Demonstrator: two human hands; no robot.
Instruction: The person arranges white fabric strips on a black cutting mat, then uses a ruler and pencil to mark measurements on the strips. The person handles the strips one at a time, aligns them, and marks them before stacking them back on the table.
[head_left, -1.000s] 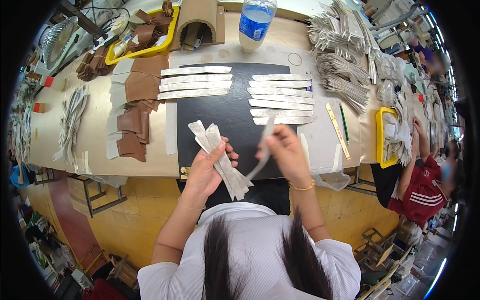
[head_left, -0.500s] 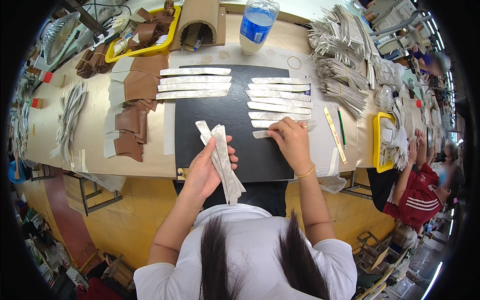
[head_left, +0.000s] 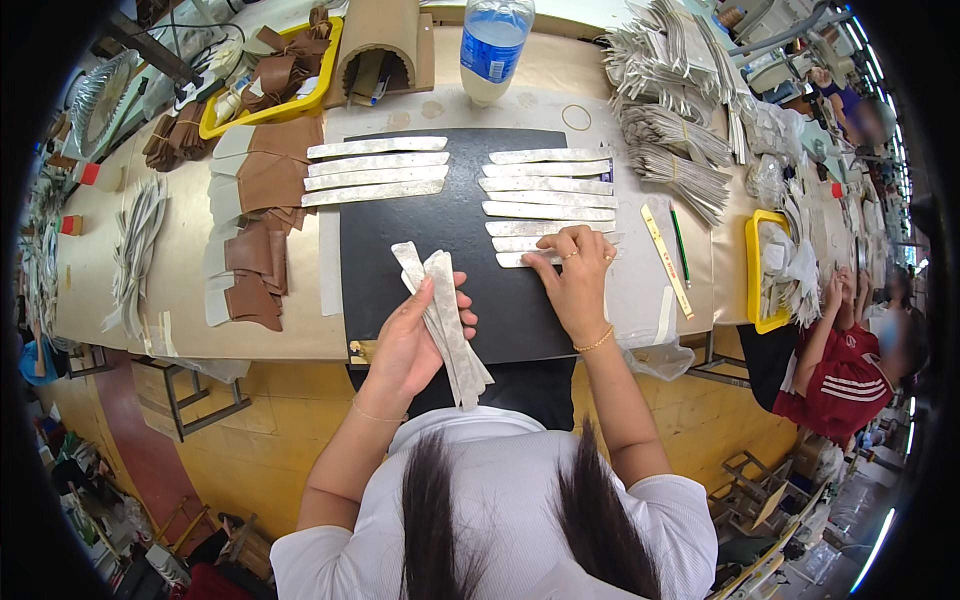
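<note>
My left hand [head_left: 415, 335] is closed round a small bunch of pale, mottled leather-like strips [head_left: 455, 335], fanned slightly and held above the mat's near edge. On the black mat [head_left: 410, 270], similar strips lie side by side in two columns. The left column [head_left: 375, 168] has several strips; so does the right column [head_left: 548, 198]. At the near end of the right column, the thumb and fingers of my right hand [head_left: 580, 285] are bent over the lowest strip [head_left: 512, 260], gripping it against the mat. The fingers cover that strip's right part.
A yellow ruler [head_left: 667, 262] and green pencil [head_left: 680, 245] lie right of the mat. Brown pieces [head_left: 260, 260] sit at left, bundled strips [head_left: 680, 150] at far right. Beyond the mat stand a bottle [head_left: 492, 55] and yellow tray [head_left: 330, 85]. A person in red [head_left: 835, 385] sits at right.
My right hand has shifted the lowest strip slightly away from me, up against the right column. My left hand still holds its bunch in place. The whole view has turned slightly.
</note>
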